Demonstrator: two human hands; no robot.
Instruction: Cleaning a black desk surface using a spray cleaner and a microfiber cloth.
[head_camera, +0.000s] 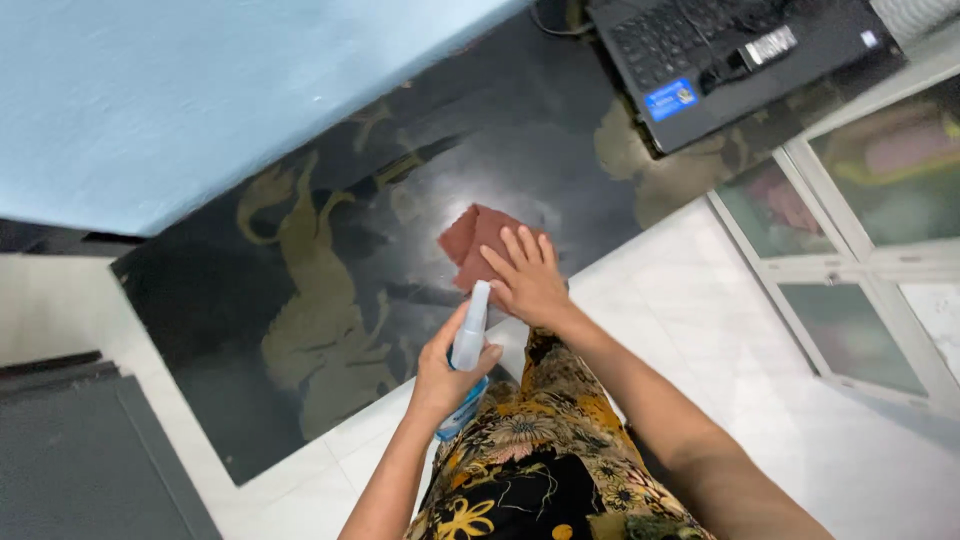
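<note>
place: home room | surface: glossy black stone counter (300, 300) with gold figures | wall: pale blue (200, 90) | floor: white tiles (720, 330) | nearby: black laptop (730, 60), glass-fronted white cabinet (860, 250)

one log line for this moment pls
left hand: grips spray bottle | right hand: flat on reddish cloth | surface: dark glossy tabletop

Single head-worn camera, looking steeply down from above, tilted view, close over the person's own forearms, dark glossy tabletop (300, 300) filling the centre, white tiled floor (800, 400) below, only one view.
</note>
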